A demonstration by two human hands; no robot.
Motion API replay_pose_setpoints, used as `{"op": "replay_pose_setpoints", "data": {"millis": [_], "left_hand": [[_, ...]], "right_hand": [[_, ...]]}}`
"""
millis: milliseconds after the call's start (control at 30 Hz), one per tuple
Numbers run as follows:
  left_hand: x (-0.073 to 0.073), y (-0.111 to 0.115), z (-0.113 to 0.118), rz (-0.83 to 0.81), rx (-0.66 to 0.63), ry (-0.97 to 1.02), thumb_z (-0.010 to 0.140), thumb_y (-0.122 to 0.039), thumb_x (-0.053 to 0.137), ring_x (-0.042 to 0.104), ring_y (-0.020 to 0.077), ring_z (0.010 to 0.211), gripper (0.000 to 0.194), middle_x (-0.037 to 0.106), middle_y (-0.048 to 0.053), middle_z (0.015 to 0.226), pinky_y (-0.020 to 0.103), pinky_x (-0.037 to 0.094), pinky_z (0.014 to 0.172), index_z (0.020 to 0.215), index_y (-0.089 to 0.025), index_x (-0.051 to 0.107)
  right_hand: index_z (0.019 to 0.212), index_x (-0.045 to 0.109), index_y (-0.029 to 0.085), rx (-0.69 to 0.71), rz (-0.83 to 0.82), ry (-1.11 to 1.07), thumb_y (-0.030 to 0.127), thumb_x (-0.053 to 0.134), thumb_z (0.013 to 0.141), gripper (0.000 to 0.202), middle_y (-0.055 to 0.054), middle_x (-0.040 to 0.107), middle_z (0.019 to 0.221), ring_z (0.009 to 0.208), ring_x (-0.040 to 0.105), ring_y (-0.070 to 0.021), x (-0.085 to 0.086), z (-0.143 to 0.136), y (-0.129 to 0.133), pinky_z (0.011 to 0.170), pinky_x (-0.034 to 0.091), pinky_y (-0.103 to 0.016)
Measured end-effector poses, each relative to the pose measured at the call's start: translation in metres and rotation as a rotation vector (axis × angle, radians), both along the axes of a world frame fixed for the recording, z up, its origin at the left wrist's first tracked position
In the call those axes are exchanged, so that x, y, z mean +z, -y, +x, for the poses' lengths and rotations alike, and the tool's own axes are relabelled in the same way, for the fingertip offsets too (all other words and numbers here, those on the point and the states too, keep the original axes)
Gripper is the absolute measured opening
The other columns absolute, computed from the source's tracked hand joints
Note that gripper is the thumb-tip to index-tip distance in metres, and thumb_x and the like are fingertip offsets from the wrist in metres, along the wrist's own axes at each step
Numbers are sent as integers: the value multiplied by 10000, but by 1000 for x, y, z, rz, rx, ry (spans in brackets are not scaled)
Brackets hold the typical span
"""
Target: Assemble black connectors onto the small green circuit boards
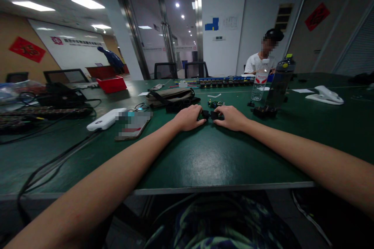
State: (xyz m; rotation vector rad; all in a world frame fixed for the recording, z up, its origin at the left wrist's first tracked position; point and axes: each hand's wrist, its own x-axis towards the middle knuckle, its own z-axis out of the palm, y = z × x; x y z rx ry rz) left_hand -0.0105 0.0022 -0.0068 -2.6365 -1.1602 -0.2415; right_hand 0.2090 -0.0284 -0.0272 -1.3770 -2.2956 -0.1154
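Observation:
Both of my hands rest low over the green tabletop (204, 155), close together in front of me. The fingers of my left hand (189, 118) are closed around a small black part (205, 114). Facing it, my right hand (232, 118) grips another small black part (214, 115). A narrow gap seems to lie between the two parts; their exact kind is too small to make out. Just beyond my fingers lies a green circuit board (215, 103) with small components on it.
Left of my hands lie a grey-brown bag (171, 97), a phone (136, 126) and a white power bank (106, 119) with cables. To the right stand a clear bottle (258, 83) and a dark bottle (279, 85). A person (257, 62) sits across the table.

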Motion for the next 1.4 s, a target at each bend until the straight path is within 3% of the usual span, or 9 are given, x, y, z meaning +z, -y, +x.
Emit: {"op": "replay_pose_setpoints", "data": {"millis": [167,333,733,1400], "left_hand": [[0,0,1,-16,-5,38,863,-452,585,682,270,965,353,694,97,1030,352,521,803,1099,-203,504],[2,1,2,12,-39,47,851,-388,590,679,273,986,355,691,103,1041,355,516,828,1135,-195,502],[4,2,3,11,-17,16,855,-341,592,672,260,990,398,690,92,1047,353,508,864,1217,-194,516],[2,0,1,4,-40,39,847,-353,604,659,270,1011,378,681,100,1078,354,498,850,1172,-182,516]], "right_hand": [[1068,682,180,-76,-27,22,353,701,828,296,-104,740,1035,928,690,-255,2,0,1,795,508,-336],[1064,683,179,-127,-42,54,368,683,838,294,-111,737,1043,954,686,-270,3,0,2,787,508,-340],[1077,684,179,-137,-68,47,391,685,840,318,-108,730,1050,962,682,-262,4,0,3,799,513,-334],[1062,687,179,-138,-74,52,384,674,842,301,-101,734,1053,970,680,-262,6,-1,4,790,498,-319]]}}
